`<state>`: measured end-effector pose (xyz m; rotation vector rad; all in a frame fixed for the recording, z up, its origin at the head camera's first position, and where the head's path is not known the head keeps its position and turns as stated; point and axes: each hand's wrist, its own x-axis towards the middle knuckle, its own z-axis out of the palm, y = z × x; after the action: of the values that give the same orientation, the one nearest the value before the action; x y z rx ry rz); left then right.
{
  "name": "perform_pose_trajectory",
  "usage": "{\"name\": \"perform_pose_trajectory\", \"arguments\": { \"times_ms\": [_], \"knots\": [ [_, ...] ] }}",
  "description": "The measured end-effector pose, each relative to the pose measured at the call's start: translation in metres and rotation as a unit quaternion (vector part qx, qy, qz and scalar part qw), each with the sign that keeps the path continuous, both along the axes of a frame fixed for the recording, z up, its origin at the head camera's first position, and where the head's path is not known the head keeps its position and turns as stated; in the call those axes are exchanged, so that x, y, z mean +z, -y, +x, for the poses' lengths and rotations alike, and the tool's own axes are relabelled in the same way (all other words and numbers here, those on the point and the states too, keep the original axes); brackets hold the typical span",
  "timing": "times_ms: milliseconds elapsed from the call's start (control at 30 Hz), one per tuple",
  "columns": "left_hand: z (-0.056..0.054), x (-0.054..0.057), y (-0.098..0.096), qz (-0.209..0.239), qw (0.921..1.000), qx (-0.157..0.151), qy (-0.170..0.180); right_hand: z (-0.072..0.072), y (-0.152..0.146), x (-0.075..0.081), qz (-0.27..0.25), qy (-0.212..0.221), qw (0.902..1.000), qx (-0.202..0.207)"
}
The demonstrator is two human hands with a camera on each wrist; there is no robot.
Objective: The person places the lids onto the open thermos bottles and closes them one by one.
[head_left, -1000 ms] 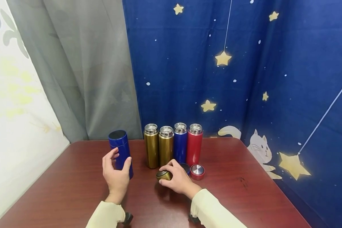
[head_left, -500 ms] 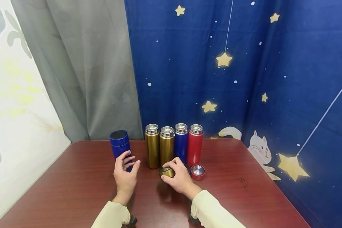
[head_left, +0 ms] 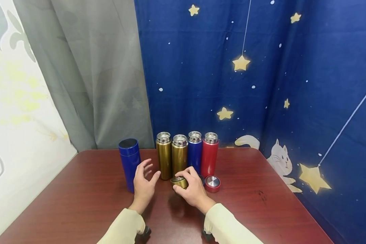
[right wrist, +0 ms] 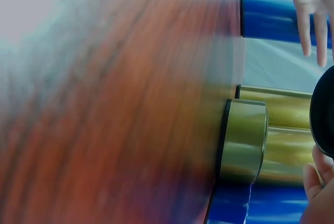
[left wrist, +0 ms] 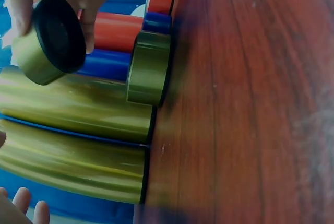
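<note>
My right hand (head_left: 195,191) pinches a gold bottle lid (head_left: 179,182) between thumb and fingers, lifted off the table, its black underside facing down in the left wrist view. My left hand (head_left: 144,186) hovers with spread fingers, holding nothing, between the lidded blue thermos bottle (head_left: 129,169) and the left gold bottle (head_left: 164,161). Beside that stand a second gold bottle (head_left: 180,157), a blue bottle (head_left: 195,156) and a red bottle (head_left: 209,156), all upright without lids. Another gold lid (left wrist: 150,70) rests on the table at their foot, hidden in the head view.
A red lid (head_left: 212,184) with a silver top lies before the red bottle. Next to it a blue lid (head_left: 203,179) is partly covered by my right hand. The dark red table (head_left: 256,217) ends at a blue starry curtain (head_left: 195,67) and a grey curtain (head_left: 116,84).
My left hand has drawn away from the lidded blue bottle and moved right toward the gold lid. The right hand, still holding that lid, has shifted only slightly.
</note>
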<state>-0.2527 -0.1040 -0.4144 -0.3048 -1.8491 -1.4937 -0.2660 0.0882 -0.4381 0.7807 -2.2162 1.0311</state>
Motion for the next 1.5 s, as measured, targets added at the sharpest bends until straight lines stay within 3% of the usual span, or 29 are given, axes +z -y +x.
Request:
{"name": "perform_pose_trajectory", "arguments": {
  "times_ms": [200, 533, 900, 1100, 1333, 1500],
  "knots": [
    [-0.027, -0.022, 0.003, -0.003, 0.9991, -0.018, 0.040, 0.000, 0.001, 0.000, -0.006, -0.017, 0.9998, 0.004],
    [-0.038, -0.036, 0.007, 0.000, 0.9926, -0.050, 0.110, -0.001, 0.002, -0.002, -0.021, -0.033, 0.9992, 0.003],
    [-0.050, -0.030, 0.006, -0.022, 0.9869, -0.053, 0.151, 0.001, 0.005, 0.001, -0.030, -0.036, 0.9989, -0.001],
    [-0.061, -0.023, 0.007, -0.031, 0.9870, -0.058, 0.147, -0.001, 0.006, 0.001, -0.049, -0.067, 0.9965, 0.007],
    [-0.074, -0.016, 0.008, -0.008, 0.9852, -0.093, 0.144, -0.002, 0.006, 0.003, -0.062, -0.079, 0.9948, 0.012],
    [-0.079, -0.015, 0.006, 0.004, 0.9802, -0.116, 0.160, -0.001, 0.006, 0.004, -0.063, -0.081, 0.9948, 0.005]
  ]
}}
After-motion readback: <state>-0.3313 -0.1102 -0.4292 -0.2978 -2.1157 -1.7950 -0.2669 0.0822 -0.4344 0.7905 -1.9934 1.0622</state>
